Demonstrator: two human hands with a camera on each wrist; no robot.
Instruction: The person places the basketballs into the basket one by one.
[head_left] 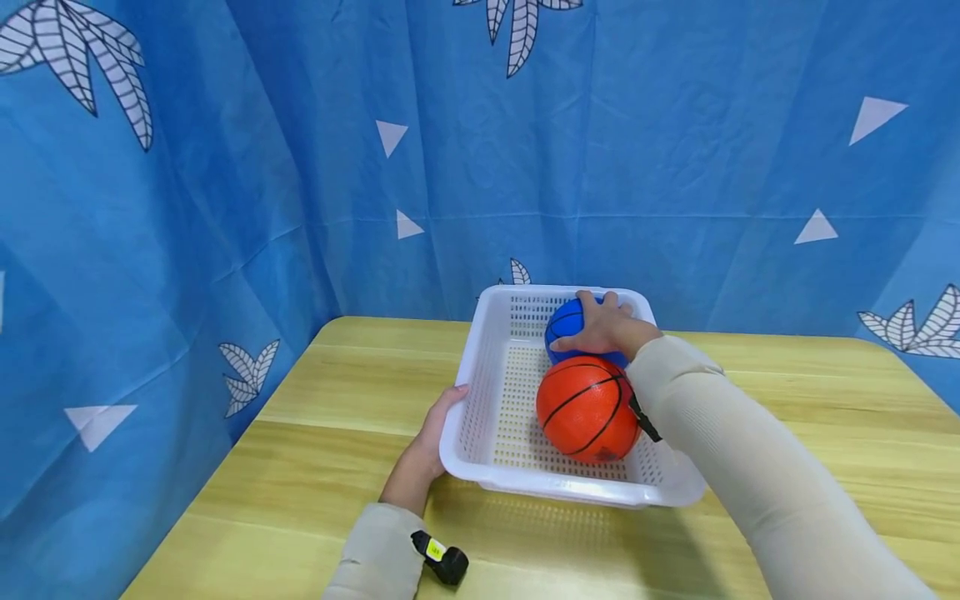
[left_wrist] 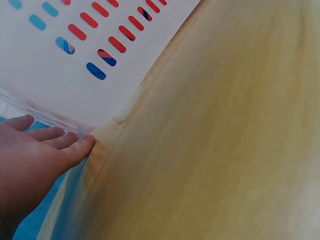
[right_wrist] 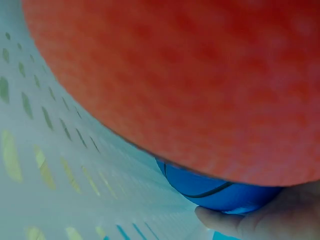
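A white perforated plastic basket stands on the wooden table. Inside it are a red toy basketball with black lines, nearer to me, and a blue one behind. My right hand grips the blue ball from above with spread, bent fingers. The right wrist passes close to the red ball, which fills most of the right wrist view and partly hides the blue ball. With my left hand I hold the basket by its left rim; in the left wrist view its fingers touch the basket's edge.
A blue curtain with leaf and triangle prints hangs behind the table and along its left side. Bare wood shows on both sides of the basket. A small black device is strapped to the left wrist.
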